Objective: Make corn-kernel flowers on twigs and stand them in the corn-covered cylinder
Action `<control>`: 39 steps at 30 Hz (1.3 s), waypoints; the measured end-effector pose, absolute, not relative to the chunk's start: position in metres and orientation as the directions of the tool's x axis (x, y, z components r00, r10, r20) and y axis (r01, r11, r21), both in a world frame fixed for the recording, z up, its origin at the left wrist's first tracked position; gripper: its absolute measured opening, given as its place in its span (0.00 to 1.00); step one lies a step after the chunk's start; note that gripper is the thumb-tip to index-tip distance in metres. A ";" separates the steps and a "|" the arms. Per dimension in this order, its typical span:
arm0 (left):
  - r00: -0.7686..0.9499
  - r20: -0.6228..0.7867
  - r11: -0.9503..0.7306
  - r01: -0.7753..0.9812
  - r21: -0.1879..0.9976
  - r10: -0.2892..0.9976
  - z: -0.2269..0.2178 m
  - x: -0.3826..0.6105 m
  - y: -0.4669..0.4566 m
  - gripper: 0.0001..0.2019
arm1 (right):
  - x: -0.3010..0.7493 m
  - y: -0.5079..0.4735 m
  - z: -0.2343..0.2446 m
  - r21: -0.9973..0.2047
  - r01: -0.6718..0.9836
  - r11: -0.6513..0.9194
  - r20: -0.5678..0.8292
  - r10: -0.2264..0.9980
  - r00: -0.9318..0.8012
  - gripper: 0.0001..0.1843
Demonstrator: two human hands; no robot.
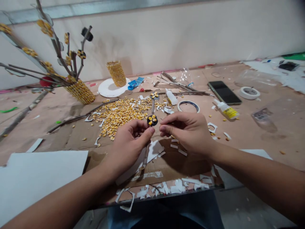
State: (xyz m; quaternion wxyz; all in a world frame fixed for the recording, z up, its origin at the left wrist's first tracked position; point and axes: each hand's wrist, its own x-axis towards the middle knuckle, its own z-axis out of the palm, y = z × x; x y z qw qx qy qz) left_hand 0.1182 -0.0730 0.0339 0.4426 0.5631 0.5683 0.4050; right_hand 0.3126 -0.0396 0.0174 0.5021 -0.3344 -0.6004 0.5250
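My left hand (133,140) is closed around a thin twig (152,108), whose lower end shows below the fingers. A round black disc (152,120) with yellow corn kernels set like flower petals sits on the twig, just above my left thumb. Farther up, a second kernel flower (154,95) on a dark piece is at the twig's upper end. Close by on the right, my right hand (188,130) has thumb and forefinger pinched together; what lies between them, if anything, is too small to make out. Behind my hands spreads a pile of corn kernels (126,114).
At left stands a kernel-covered pot (81,92) with flowered branches. A kernel-covered cup (116,73) stands on a white disc (107,88). Glue bottles (227,109), tape rolls (249,93) and a phone (224,92) lie at right. Paper scraps (177,186) litter the front edge.
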 end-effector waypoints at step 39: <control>0.160 -0.003 -0.045 0.297 0.954 0.987 0.030 0.119 -0.076 0.09 | 0.316 -0.043 0.016 -0.531 0.324 0.783 0.668 0.622 -0.409 0.06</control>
